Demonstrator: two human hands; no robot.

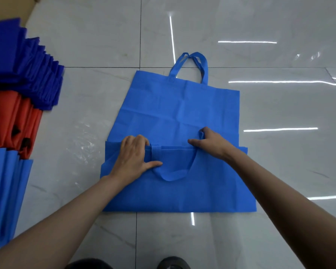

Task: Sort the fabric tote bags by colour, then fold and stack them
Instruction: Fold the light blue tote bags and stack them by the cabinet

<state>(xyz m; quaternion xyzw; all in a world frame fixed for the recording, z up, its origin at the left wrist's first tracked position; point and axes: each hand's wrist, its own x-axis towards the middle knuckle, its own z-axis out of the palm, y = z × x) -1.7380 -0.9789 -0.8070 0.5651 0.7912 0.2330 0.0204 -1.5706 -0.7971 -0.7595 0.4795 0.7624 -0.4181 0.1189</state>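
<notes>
Two light blue non-woven fabric tote bags lie flat on the glossy pale tiled floor (280,162). The nearer bag (182,195) sits under both hands; the farther bag (175,105) stretches away beyond them, handles pointing off. The left hand (133,157) presses flat with fingers spread, apparently pinning the nearer bag's top edge. The right hand (210,141) pinches a fold of cloth at the handle's base, likely tucking the loop (170,176) inward before folding. Well off to the left hand's side wait sorted piles: dark blue bags (25,70), orange-red bags (11,121), light blue bags (6,189).
</notes>
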